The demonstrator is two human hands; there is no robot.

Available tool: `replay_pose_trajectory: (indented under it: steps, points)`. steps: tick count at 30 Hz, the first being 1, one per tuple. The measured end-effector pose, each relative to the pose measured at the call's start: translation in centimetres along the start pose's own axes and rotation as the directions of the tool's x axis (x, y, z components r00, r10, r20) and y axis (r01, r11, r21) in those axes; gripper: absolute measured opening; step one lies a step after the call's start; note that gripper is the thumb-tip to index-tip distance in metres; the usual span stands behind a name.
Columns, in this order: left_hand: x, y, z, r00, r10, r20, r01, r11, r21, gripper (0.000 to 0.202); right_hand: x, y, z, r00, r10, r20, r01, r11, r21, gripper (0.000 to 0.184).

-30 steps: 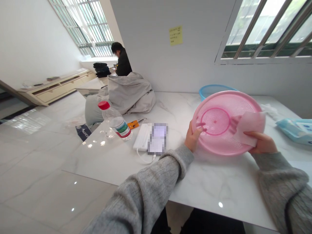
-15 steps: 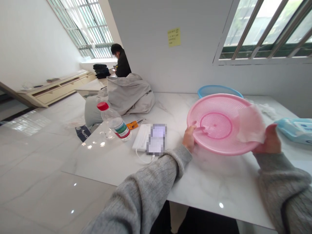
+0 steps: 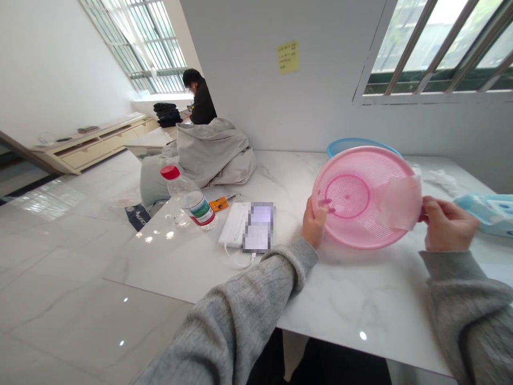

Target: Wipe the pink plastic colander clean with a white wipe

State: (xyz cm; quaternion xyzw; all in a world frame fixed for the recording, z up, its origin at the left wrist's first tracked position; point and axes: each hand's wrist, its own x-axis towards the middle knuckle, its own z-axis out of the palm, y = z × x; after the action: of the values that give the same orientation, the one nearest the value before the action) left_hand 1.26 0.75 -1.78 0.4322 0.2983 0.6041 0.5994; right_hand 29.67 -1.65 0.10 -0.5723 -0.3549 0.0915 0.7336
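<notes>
A round pink plastic colander is held up over the table, tilted so its mesh inside faces me. My left hand grips its left rim, thumb on the near side. My right hand is closed at the right rim, thumb and finger pinched together, the other fingers curled. Beside those fingers a thin pale wipe, tinted pink, lies against the right part of the mesh; whether the right hand also holds its edge I cannot tell. Behind the colander shows the rim of a blue colander.
On the marble-look table are a red-capped water bottle, an orange card, a white power bank cabled to a phone, grey cloth and a blue wipes pack. A person sits far left.
The colander has shifted slightly left and up and turned more upright toward me. My right hand has changed from a wider hold to a pinch at the right rim.
</notes>
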Motion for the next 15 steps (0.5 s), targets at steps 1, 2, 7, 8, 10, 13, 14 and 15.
replay_pose_trajectory:
  steps: [1, 2, 7, 8, 10, 13, 14, 15]
  points:
    - [-0.1, 0.0, -0.1, 0.999, 0.041, 0.016, -0.041, 0.999, 0.029, 0.063, -0.2, 0.0, 0.0, 1.000, -0.006, 0.014, 0.007, 0.999, -0.051, 0.029]
    - [-0.1, 0.0, -0.2, 0.996, 0.079, 0.033, -0.081, 0.995, 0.056, 0.063, -0.5, -0.1, 0.1, 1.000, -0.013, 0.028, 0.015, 0.995, -0.099, 0.032]
    - [-1.1, 1.5, -0.3, 0.962, 0.219, 0.161, -0.251, 0.943, 0.218, 0.070, -1.6, -0.9, 0.5, 0.997, 0.041, 0.059, -0.034, 0.993, -0.113, 0.049]
    - [-1.3, 1.9, -0.3, 0.954, 0.237, 0.182, -0.278, 0.928, 0.249, 0.073, -1.6, -1.0, 0.5, 0.995, 0.080, 0.066, -0.075, 0.994, -0.074, 0.055]
    - [-1.7, 2.6, -0.2, 0.945, 0.258, 0.201, -0.310, 0.902, 0.299, 0.076, -1.6, -1.1, 0.6, 0.982, 0.163, 0.091, -0.165, 0.986, 0.016, 0.065]
    - [-1.9, 3.2, -0.1, 0.945, 0.256, 0.203, -0.311, 0.893, 0.326, 0.078, -1.3, -1.0, 0.7, 0.954, 0.266, 0.141, -0.284, 0.951, 0.125, 0.069]
    - [-1.9, 3.2, -0.1, 0.948, 0.246, 0.203, -0.302, 0.896, 0.325, 0.078, -1.3, -1.0, 0.7, 0.943, 0.295, 0.153, -0.317, 0.936, 0.153, 0.070]
    - [-1.9, 3.1, -0.1, 0.951, 0.233, 0.203, -0.290, 0.901, 0.323, 0.079, -1.2, -1.0, 0.8, 0.933, 0.321, 0.162, -0.348, 0.920, 0.180, 0.071]
